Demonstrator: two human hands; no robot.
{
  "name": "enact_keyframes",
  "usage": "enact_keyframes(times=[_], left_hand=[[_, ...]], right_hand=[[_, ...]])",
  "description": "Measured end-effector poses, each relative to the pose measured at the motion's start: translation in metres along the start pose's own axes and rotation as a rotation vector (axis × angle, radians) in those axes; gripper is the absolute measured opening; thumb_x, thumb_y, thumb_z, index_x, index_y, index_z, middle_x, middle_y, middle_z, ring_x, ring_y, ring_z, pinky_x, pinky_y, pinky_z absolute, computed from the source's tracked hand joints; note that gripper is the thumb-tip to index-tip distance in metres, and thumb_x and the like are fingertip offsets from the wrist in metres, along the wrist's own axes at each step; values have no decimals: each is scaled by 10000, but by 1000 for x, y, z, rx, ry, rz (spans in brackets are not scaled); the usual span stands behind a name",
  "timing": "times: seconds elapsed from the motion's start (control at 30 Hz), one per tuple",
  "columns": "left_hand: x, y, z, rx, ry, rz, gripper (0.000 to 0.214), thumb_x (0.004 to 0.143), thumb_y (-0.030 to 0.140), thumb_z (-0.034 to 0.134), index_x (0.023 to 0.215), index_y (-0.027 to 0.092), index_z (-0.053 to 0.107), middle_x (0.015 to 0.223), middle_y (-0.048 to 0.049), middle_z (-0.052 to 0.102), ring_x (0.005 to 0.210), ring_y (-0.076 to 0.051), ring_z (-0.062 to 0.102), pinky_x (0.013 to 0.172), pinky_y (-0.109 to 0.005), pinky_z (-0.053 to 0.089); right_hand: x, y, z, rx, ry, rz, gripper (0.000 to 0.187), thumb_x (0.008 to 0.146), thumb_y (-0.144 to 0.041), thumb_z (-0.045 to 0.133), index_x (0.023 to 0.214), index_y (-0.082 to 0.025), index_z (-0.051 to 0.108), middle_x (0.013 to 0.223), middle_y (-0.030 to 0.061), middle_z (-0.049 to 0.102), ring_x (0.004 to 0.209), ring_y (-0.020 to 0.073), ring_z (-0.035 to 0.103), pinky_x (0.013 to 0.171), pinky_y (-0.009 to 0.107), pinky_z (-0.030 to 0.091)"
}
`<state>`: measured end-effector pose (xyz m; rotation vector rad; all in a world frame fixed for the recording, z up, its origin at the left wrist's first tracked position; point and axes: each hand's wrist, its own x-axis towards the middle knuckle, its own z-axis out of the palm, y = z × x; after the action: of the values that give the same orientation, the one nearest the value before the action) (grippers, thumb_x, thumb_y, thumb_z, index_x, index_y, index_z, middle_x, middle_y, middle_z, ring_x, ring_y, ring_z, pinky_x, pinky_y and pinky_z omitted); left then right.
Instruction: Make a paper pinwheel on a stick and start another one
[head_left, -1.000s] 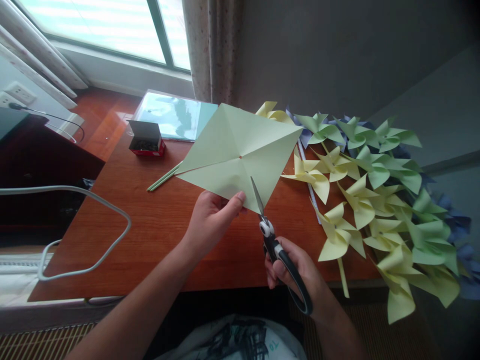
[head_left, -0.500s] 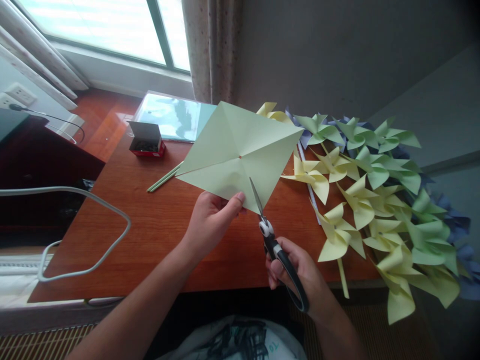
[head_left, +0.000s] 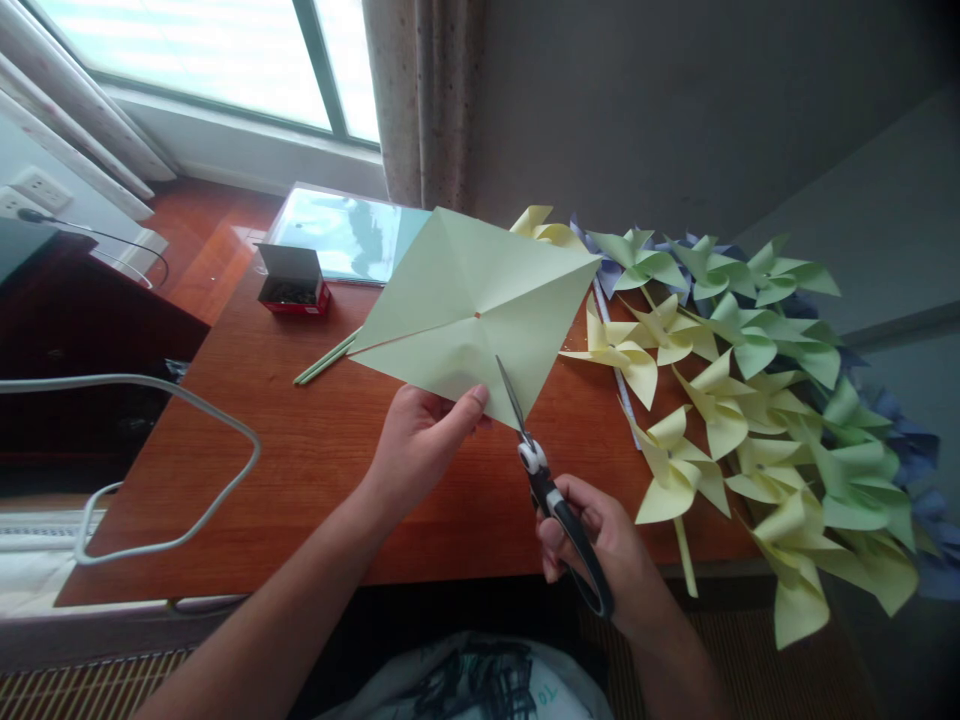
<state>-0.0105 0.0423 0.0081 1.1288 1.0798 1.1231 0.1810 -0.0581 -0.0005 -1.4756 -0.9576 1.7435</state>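
A pale green square of paper (head_left: 450, 275) is held above the table, turned so its corners point outward. It has diagonal creases, a small hole near the middle, and a slit running in from its left corner. My left hand (head_left: 431, 430) pinches its lower edge, thumb on top and fingers mostly hidden beneath. My right hand (head_left: 589, 535) grips the handles of black-and-white scissors (head_left: 532, 462). The upper blade lies over the paper at its near corner, pointing toward the middle; the lower blade is largely hidden under the sheet.
Yellow, green and purple paper pinwheels (head_left: 686, 468) cover the right side of the wooden table (head_left: 300, 480). Behind the sheet lie thin green sticks (head_left: 326, 358), an open red box (head_left: 294, 280) of small dark items and a clear folder (head_left: 341, 230). A white cable (head_left: 187, 393) loops at left.
The paper has shifted slightly left. My right hand has moved a little, and the scissors remain at the near corner.
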Motion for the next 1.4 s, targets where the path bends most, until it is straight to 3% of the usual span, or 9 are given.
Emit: enact_keyframes(times=[0.33, 0.7, 1.07, 1.4], left_hand=[[0, 0, 0, -28, -56, 6, 271, 872, 232, 674, 615, 148, 670, 614, 12, 672, 589, -92, 599, 573, -169, 467], [0, -1, 1, -17, -125, 28, 253, 869, 244, 688, 636, 148, 663, 605, 8, 640, 578, -105, 567, 546, -198, 437], [-1, -9, -4, -39, -133, -132, 270, 844, 345, 716, 674, 137, 684, 626, -17, 650, 608, -128, 572, 577, -230, 431], [-2, -1, 3, -117, -152, -149, 172, 817, 290, 742, 735, 143, 709, 655, -4, 676, 593, -114, 584, 571, -208, 469]], right_hand=[[0, 2, 0, 65, -75, -31, 508, 795, -627, 754, 873, -169, 548, 666, -50, 518, 540, 81, 535, 537, 207, 410], [1, 0, 1, 104, -68, -17, 507, 809, -622, 749, 888, -166, 542, 674, -45, 530, 550, 83, 547, 551, 207, 427], [2, 0, 3, 132, -74, -7, 505, 794, -613, 770, 881, -172, 537, 678, -46, 530, 556, 84, 558, 554, 202, 434], [4, -2, 6, 148, -66, -29, 497, 798, -608, 766, 871, -177, 529, 671, -43, 525, 563, 96, 550, 556, 219, 424]])
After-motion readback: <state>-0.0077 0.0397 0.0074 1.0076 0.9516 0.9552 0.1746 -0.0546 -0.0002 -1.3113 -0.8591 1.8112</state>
